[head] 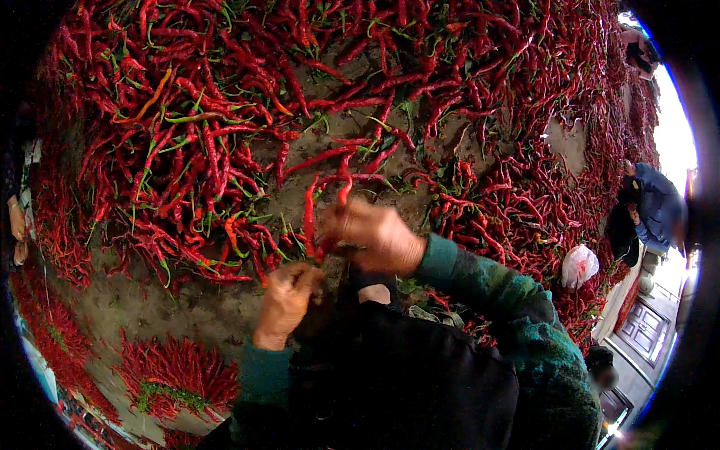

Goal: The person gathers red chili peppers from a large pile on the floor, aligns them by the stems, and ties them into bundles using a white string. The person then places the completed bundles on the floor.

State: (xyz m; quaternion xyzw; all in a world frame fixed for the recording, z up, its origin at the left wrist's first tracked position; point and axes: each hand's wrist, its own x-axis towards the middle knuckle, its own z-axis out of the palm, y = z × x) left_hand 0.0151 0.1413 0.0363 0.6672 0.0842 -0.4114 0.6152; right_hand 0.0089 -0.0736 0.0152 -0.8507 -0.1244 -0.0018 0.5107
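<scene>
My right hand (378, 236), blurred, is curled above the ground with a bright red chili pepper (345, 190) rising out of its fingers. Another long red chili pepper (309, 216) stands just left of those fingers; what supports it is unclear. Below and to the left, my left hand (286, 304) has bent fingers close to the right fingertips. Blur hides whether anything is between the left fingers. A heap of red chili peppers (191, 152) with green stems spreads in front of both hands.
More red peppers (506, 208) cover the ground at the right. At lower left lies a fanned bundle of peppers (180, 371) with green stems gathered in a row. A white plastic bag (579, 266) rests on the right-hand peppers. A person in blue (655, 197) bends at the right edge.
</scene>
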